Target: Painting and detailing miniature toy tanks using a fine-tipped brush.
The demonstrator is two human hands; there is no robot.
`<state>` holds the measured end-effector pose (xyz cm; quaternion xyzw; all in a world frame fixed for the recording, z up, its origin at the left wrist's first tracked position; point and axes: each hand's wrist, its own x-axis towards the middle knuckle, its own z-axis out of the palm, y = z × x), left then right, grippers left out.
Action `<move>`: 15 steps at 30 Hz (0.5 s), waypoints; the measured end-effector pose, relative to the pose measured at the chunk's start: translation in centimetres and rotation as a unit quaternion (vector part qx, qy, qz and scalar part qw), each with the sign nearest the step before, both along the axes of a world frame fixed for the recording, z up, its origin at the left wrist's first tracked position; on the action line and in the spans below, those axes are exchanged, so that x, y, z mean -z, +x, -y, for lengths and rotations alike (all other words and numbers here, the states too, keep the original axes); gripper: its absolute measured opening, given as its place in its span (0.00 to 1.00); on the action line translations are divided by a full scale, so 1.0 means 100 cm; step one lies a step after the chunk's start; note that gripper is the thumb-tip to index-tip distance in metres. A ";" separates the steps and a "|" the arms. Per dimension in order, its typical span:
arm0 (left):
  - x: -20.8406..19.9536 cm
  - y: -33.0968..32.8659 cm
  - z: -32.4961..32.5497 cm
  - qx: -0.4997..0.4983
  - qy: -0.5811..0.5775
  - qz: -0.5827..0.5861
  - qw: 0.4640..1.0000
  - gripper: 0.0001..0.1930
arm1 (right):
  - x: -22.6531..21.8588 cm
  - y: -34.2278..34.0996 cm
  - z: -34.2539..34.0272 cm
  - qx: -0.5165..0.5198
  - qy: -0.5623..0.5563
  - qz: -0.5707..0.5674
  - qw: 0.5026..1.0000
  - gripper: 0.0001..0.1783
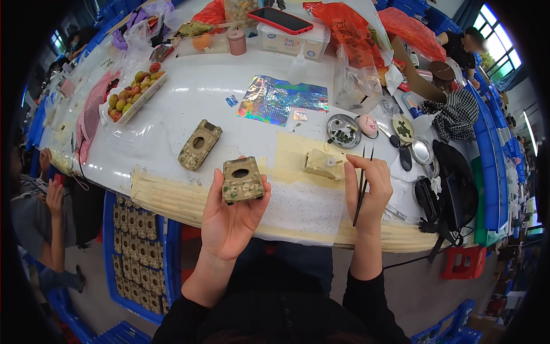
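Observation:
My left hand (226,232) is closed around a camouflage model tank hull (242,189), raised over the table's near edge. A round dark opening shows in the hull's top. In my right hand (373,186) are black tweezers (360,200), their two thin tips pointing away from me and apart, with nothing visible between them. Left of my right fingers sits a pale tape-covered block (315,163) with a small whitish nozzle-like piece on top. A second camouflage hull (192,155) lies on the table, beyond and left of the held one.
Small dark green parts fill a round metal dish (329,137). Beyond lie a shiny holographic sheet (260,103), a fruit tray (150,92) and a phone (281,20) on a plastic box. A blue crate (172,252) of several hulls stands below left. Another person's hands (54,198) show at far left.

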<state>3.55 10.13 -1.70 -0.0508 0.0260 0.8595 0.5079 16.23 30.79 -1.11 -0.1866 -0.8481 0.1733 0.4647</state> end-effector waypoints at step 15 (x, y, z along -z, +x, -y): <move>0.002 -0.001 0.000 0.006 0.010 0.009 1.000 0.26 | -0.001 0.000 0.001 -0.003 -0.003 0.005 1.000 0.07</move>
